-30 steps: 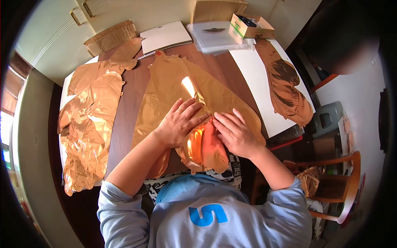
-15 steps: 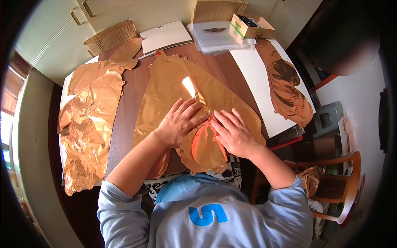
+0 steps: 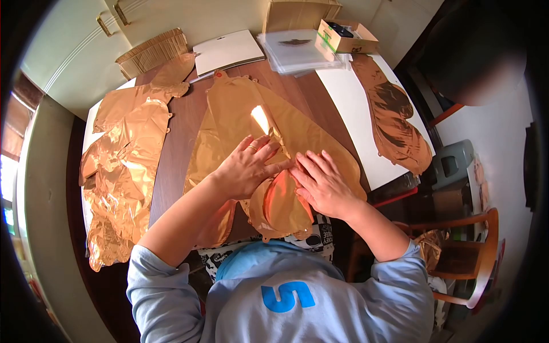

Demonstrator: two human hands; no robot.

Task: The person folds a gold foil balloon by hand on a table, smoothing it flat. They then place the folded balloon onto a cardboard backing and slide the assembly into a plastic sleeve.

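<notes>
A flat, deflated gold foil balloon [image 3: 234, 108] lies across the middle of the table, with its rounded lower end [image 3: 280, 214] near my body. My left hand [image 3: 245, 163] rests on the foil left of centre, palm down, fingers stretched out, a ring on one finger. Beside it, my right hand [image 3: 320, 183] lies flat with its fingers extended. The fingertips of both hands come close together over a gathered, creased spot in the foil. A bright glare strip shows above my left hand. What lies under my palms is hidden.
Crumpled foil balloons [image 3: 128, 166] lie at the left, and a darker copper one [image 3: 394, 114] lies on white board at the right. A white folder [image 3: 229, 51], clear plastic sleeves [image 3: 294, 54] and a small box [image 3: 347, 39] stand at the back. A wooden chair [image 3: 466, 257] is at right.
My left forearm and elbow have shifted slightly outward to the left, and the foil under my left hand has creased a little differently. My right hand stays nearly in place.
</notes>
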